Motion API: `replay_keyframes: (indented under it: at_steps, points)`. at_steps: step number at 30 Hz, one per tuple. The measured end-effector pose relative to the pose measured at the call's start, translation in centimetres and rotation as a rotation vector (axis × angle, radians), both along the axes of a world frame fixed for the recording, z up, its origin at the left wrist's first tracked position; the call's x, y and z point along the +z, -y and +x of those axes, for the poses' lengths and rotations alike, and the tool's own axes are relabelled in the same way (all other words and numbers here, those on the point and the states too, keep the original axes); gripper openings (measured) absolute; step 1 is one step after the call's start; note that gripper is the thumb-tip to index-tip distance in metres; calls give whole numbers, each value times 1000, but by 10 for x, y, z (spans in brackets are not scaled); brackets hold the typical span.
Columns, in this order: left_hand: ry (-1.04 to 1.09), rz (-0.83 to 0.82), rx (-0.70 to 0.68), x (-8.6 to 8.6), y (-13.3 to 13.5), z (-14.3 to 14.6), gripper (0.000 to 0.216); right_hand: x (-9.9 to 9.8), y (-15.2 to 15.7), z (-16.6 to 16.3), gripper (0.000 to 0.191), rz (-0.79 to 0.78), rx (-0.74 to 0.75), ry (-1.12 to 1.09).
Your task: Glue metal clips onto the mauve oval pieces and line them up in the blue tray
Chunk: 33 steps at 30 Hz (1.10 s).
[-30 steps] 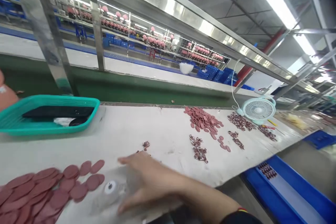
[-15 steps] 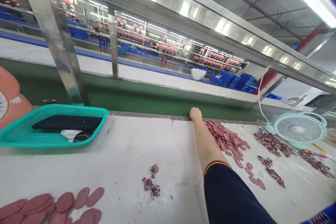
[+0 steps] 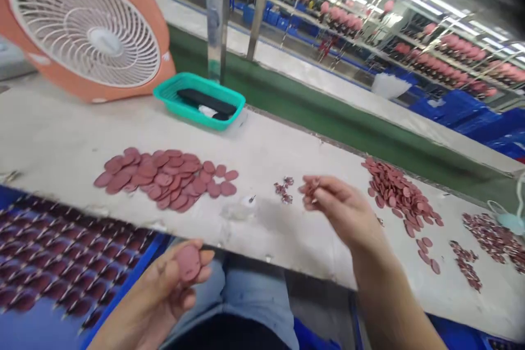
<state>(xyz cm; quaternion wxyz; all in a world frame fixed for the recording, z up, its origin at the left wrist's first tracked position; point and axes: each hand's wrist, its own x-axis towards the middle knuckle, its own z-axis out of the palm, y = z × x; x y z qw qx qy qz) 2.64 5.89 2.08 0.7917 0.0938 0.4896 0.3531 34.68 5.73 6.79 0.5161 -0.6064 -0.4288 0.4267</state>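
My left hand (image 3: 164, 290) is closed around a flat pink oval disc (image 3: 189, 263), held in front of the table's near edge. Over the white table my right hand (image 3: 340, 202) pinches a small reddish-brown piece (image 3: 310, 192), blurred at the fingertips. Similar small pieces (image 3: 284, 190) lie just left of those fingertips. A heap of pink oval discs (image 3: 164, 175) spreads on the table's left part. Another heap of smaller-looking discs (image 3: 400, 191) lies beyond my right hand.
An orange fan (image 3: 104, 41) stands at the back left, beside a green basket (image 3: 192, 115) holding a black object. A blue tray (image 3: 135, 276) with rows of dark reddish parts sits at lower left. More small pieces (image 3: 488, 235) lie at far right.
The view has swung left and down. My right hand has come back from the table's far edge to the small pieces. My left hand has come into view with a disc.
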Motion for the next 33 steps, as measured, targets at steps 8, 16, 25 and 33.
replay_keyframes:
  at_steps: [8, 16, 25, 33]
  points:
    - [86, 66, -168, 12, 18, 3, 39, -9, 48, -124, 22, 253, 317, 46]
    - [95, 112, -223, 9, 20, 1, 50, -6, 42, -131, 17, 286, 299, 155]
    - [63, 55, -213, 7, 15, 2, 51, -2, 33, -130, 14, 409, 408, 405]
    - [121, 55, -210, 3, 13, 0, 48, 0, 26, -130, 13, 444, 504, 461]
